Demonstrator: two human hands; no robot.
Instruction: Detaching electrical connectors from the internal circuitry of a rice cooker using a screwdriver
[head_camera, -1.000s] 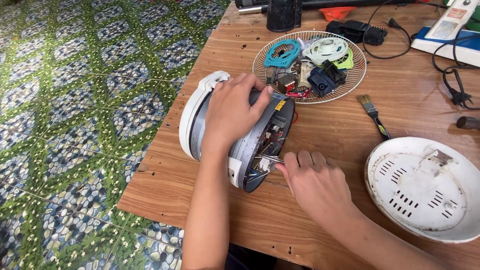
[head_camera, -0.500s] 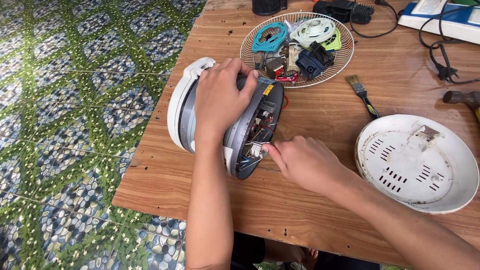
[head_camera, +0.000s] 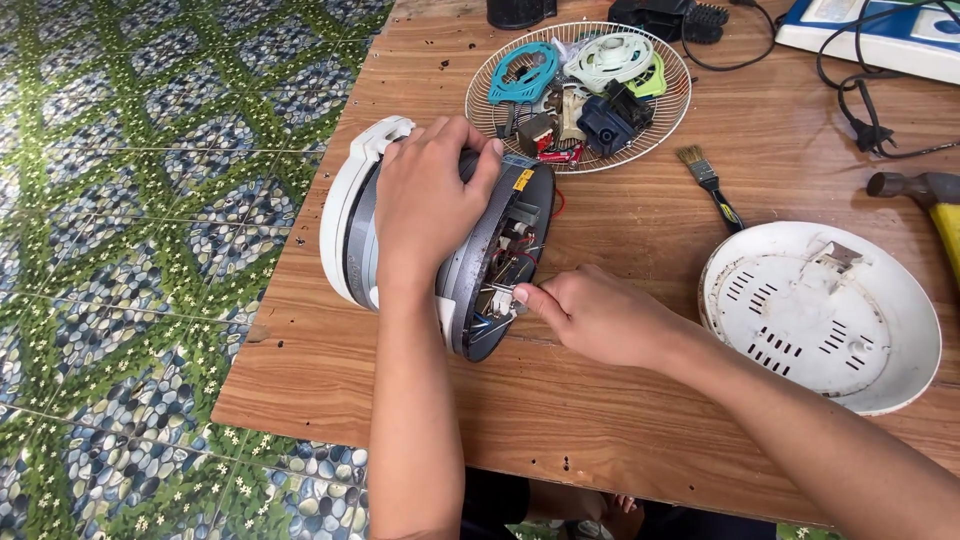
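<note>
Gripping cooker (head_camera: 400, 240) — right hand (head_camera: 600, 315) hides wiring.

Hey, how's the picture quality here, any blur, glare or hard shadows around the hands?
Head view: sharp throughout, no motion blur on the left hand or right hand; soft daylight, faint shadows on the wooden table; mild glare on the white cover.

2 hands at work: left hand (head_camera: 425, 205), right hand (head_camera: 600, 315). 1 opened round appliance (head_camera: 400, 235) on edge. 1 loose white base cover (head_camera: 820, 315). 1 wire basket (head_camera: 480, 90) w/ assorted parts, too jumbled to count. 1 paintbrush (head_camera: 708, 182). 1 hammer (head_camera: 925, 195). 1 wooden table (head_camera: 620, 420).
</note>
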